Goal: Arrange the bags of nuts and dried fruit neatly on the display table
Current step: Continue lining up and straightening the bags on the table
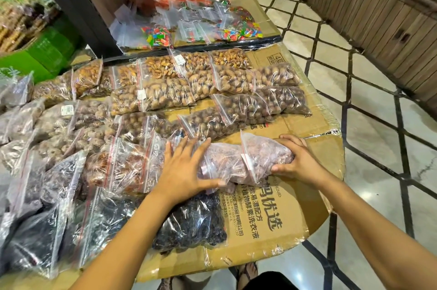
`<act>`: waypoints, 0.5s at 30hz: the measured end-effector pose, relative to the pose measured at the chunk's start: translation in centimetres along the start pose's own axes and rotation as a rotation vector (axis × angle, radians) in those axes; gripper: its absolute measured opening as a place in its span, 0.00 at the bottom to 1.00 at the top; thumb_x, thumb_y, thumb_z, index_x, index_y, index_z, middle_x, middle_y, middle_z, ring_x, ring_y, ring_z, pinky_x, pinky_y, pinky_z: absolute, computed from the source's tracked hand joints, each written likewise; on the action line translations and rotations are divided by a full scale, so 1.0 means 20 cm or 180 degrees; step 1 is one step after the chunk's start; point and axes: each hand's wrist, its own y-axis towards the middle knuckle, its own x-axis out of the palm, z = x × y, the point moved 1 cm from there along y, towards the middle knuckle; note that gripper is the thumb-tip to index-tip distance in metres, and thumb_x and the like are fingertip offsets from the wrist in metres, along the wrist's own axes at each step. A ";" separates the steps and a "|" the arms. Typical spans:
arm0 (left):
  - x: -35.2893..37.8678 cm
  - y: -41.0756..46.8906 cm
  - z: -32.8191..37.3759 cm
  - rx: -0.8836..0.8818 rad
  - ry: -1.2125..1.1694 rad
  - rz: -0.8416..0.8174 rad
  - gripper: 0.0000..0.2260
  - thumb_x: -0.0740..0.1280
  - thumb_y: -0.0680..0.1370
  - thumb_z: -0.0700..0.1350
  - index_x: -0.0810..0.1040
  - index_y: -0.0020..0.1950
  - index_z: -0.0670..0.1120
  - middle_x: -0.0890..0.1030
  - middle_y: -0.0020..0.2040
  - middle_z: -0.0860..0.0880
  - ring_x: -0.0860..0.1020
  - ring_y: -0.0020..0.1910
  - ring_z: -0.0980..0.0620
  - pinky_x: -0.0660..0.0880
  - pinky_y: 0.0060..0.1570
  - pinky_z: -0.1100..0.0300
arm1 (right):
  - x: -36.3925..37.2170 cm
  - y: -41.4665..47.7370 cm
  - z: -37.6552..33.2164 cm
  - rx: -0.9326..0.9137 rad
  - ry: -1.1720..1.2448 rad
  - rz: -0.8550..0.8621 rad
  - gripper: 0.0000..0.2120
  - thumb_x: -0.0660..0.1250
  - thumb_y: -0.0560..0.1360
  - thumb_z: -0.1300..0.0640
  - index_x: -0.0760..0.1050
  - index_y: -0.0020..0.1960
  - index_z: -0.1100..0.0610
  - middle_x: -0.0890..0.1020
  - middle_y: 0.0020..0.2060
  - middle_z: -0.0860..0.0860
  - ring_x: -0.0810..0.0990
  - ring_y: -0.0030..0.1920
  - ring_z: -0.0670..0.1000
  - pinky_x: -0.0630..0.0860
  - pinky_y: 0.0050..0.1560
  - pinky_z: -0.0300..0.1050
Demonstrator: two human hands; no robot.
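Note:
Two overlapping clear zip bags of reddish dried fruit [238,162] lie on the cardboard-covered display table [290,214]. My left hand [184,169] rests flat on their left end with fingers spread. My right hand [295,159] grips their right end, thumb under and fingers over. Rows of bagged nuts [165,91] fill the table behind them. Brown round nuts [246,107] lie just beyond the held bags. A bag of dark dried fruit [196,221] sits below my left hand, with more dark bags [42,230] to the left.
Bags of colourful candy [203,27] cover the far cardboard section. A green box [40,55] stands at the far left beside a black shelf post [71,3]. Tiled floor [378,124] and a wooden counter [378,13] lie to the right. My feet [246,273] show under the table's near edge.

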 end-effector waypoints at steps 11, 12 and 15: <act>-0.03 0.08 0.09 -0.0173 -0.1504 0.0974 0.17 0.61 0.80 0.41 0.71 0.70 0.46 0.79 0.62 0.47 0.68 0.17 0.57 0.75 0.61 0.52 | 0.09 -0.07 -0.29 0.0133 -0.0219 0.0660 0.43 0.64 0.64 0.33 0.64 0.71 0.55 0.67 0.69 0.53 0.58 0.70 0.50 0.55 0.70 0.47; -0.01 0.11 0.07 -0.0195 -0.1501 0.0986 0.17 0.60 0.80 0.39 0.71 0.69 0.47 0.78 0.64 0.48 0.67 0.16 0.57 0.75 0.60 0.60 | 0.12 -0.09 -0.33 0.0057 -0.0216 0.0640 0.43 0.62 0.64 0.32 0.63 0.71 0.56 0.66 0.69 0.53 0.57 0.70 0.50 0.55 0.70 0.47; 0.01 0.16 0.01 -0.0201 -0.1663 0.0600 0.18 0.57 0.81 0.44 0.68 0.71 0.53 0.80 0.49 0.56 0.73 0.22 0.61 0.76 0.56 0.40 | 0.20 -0.12 -0.42 0.0021 -0.0400 0.0383 0.43 0.58 0.64 0.29 0.61 0.72 0.53 0.61 0.71 0.51 0.54 0.72 0.49 0.54 0.71 0.51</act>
